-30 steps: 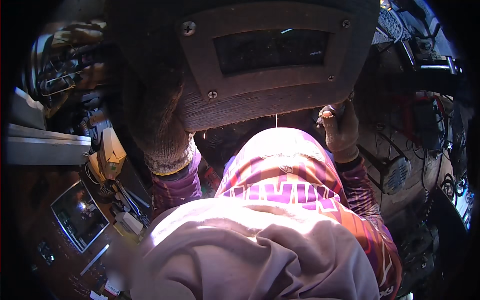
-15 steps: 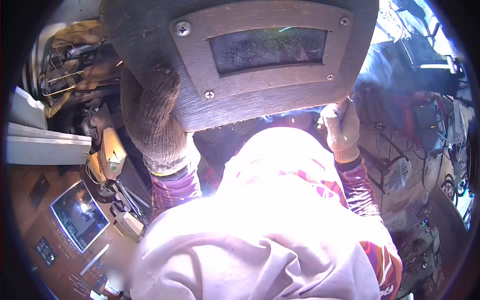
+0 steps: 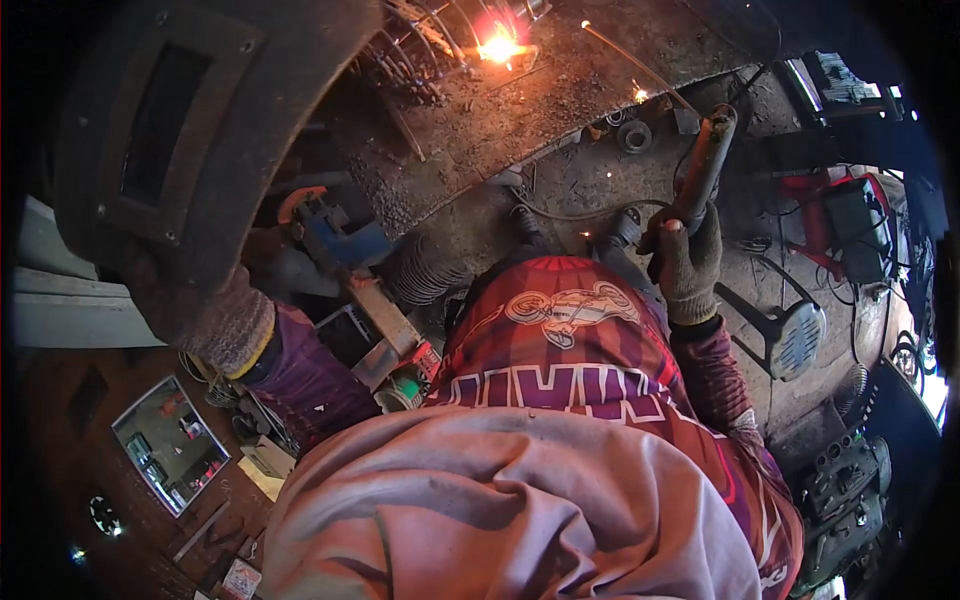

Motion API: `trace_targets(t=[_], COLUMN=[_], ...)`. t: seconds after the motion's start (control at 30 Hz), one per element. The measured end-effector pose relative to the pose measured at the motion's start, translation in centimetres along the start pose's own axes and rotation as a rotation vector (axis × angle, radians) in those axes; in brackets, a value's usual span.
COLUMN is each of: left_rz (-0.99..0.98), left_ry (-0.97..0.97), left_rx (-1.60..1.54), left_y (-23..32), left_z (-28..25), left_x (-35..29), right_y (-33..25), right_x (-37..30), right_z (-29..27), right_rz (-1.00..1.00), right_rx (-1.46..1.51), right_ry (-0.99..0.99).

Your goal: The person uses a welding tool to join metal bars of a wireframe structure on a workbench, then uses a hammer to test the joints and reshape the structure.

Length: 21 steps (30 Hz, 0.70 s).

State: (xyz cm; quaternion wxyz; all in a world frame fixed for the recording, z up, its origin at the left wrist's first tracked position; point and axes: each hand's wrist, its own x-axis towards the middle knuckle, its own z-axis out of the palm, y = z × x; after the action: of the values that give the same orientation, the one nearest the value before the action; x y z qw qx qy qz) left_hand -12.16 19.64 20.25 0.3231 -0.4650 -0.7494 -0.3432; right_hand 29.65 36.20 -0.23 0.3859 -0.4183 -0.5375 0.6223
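Note:
My left hand [image 3: 207, 315], in a knitted glove, is closed at the lower edge of a dark hand-held welding shield [image 3: 265, 105] with a framed window. The shield is tilted off to the upper left. In my gloved right hand [image 3: 690, 265] is a worn, tube-like electrode holder [image 3: 708, 160], fingers wrapped round it. A thin welding rod [image 3: 640, 62] runs from its head toward the upper left. The rod's tip is apart from a glowing hot spot [image 3: 500, 45] on the metal worktable [image 3: 480, 125]. Curved metal bars [image 3: 425, 40] lie beside the glow.
Beneath the table edge are a metal ring [image 3: 632, 137], a cable [image 3: 575, 215] and my sandalled foot [image 3: 625, 226]. A blue-and-orange tool [image 3: 345, 235] and a coil [image 3: 430, 272] lie left of my body. At right, a box-shaped machine [image 3: 860, 230] stands by a red chair [image 3: 800, 215].
The shield has swung from in front of me to the upper left with my left hand. The bright arc glare and smoke have gone. The holder and rod now show in my right hand.

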Motion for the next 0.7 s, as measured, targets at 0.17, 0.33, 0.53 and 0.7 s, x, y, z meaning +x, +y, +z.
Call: trace_targets(t=[0.17,0.33,0.53,0.7], left_rz=[0.123,-0.062,-0.581,-0.772], left_ry=[-0.043,-0.023,0.115,0.205], left_rx=[0.439,0.138,-0.466,-0.778], left_y=[-0.8,-1.0,-1.1,3.7], left_z=[-0.5,0.3,0.5,1.8], left_x=[-0.3,-1.2,-1.5,-0.7], right_y=[-0.4,-0.1,0.6,-0.6], right_x=[0.1,0.5,0.9,1.3], right_z=[-0.3,-1.1,-1.6,-1.1], right_rz=[0.035,-0.016,-0.026,-0.006], right_rx=[0.056,-0.098,-0.100,-0.144], right_ry=[-0.045,-0.063,-0.103,-0.055])
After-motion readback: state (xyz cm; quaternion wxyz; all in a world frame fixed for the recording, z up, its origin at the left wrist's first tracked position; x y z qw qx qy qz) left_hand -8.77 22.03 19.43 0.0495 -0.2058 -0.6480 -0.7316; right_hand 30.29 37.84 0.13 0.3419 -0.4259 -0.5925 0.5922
